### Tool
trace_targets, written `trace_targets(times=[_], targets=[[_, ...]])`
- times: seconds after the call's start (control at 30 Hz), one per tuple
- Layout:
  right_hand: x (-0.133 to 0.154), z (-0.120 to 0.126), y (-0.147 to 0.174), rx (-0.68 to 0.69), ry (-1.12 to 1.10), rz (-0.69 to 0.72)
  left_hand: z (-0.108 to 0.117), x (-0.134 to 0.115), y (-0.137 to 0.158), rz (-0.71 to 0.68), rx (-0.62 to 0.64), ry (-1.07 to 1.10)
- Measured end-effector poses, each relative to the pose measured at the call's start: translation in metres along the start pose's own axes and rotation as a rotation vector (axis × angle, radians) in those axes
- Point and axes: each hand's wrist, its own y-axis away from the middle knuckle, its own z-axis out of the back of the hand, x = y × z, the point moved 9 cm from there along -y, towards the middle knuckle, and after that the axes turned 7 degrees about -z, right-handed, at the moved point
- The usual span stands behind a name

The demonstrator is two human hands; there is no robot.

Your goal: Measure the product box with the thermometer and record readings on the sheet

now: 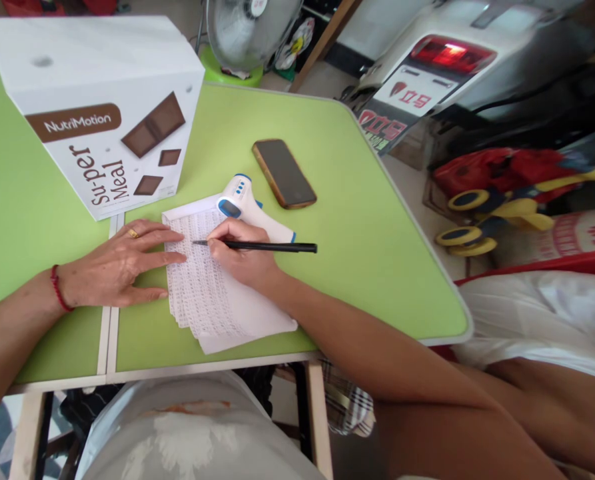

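Right hand (242, 257): fingers closed around a slim black pen (262, 247), tip touching the sheet just left of the grip, barrel pointing right.

Stack of white printed paper sheets (212, 293): flat on the light green tabletop (367, 240), directly under the grip.

Left hand (120, 267): flat and open, holding nothing, fingertips pressing the sheets' left edge, left of the grip.

White-and-blue handheld infrared thermometer (242, 200): lying just beyond the grip, on the sheets' far corner.

Dark smartphone in a brown case (283, 173): face up, farther beyond, apart.

White cardboard box marked NutriMotion Super Meal (97, 107): standing beyond the left hand.
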Motion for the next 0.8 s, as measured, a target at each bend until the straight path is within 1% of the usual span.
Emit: trace_targets(times=[0.17, 0.4, 0.8], targets=[[0.0019, -0.0021, 0.0006, 0.014, 0.002, 0.026, 0.0001, 0.0007, -0.0001, 0.008, 0.005, 0.007], [-0.003, 0.0013, -0.0004, -0.009, 0.006, -0.039, 0.0001, 0.0019, 0.0004, 0.018, -0.007, 0.03], [-0.0014, 0.0008, -0.0001, -0.003, 0.013, -0.013, 0.0004, 0.0005, -0.0007, 0.004, 0.003, 0.01]])
